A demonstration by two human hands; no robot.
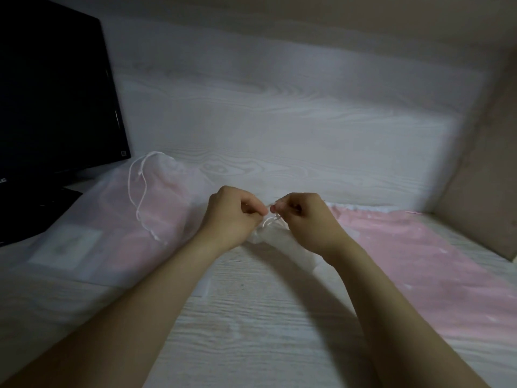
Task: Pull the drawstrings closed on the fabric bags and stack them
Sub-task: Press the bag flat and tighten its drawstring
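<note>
White drawstring [270,221], pinched between left fingers [253,210], right fingers [283,205]

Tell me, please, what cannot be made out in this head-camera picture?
Head view:
1. Mouth of the white bag: covered by the left hand and right hand pinching its drawstring; how far closed is unclear.
2. Label on the left bag: blurred through the sheer fabric, unreadable.
3. Pink fabric: cut off by the right edge; bag or loose cloth, cannot tell.
4. Monitor: cut off by the left edge.
</note>
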